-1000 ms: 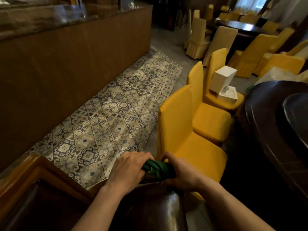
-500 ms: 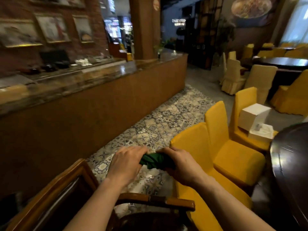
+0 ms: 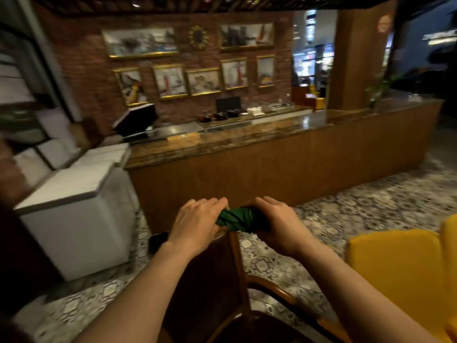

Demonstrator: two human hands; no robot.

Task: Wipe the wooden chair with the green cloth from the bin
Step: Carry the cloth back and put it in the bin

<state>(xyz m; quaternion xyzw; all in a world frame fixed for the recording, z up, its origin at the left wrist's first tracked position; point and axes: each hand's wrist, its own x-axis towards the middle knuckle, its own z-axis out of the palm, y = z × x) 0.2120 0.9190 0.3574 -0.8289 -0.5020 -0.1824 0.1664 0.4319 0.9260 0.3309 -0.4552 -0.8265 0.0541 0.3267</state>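
Green cloth (image 3: 237,218), twisted into a short roll, is clenched at both ends: left hand (image 3: 196,222) on one end, right hand (image 3: 274,225) on the other. Its long axis runs left to right, just above the wooden chair (image 3: 222,280) back, both hands equally near.

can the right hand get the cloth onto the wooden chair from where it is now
Probably yes. The right hand and left hand hold the cloth just above the chair, nothing between.
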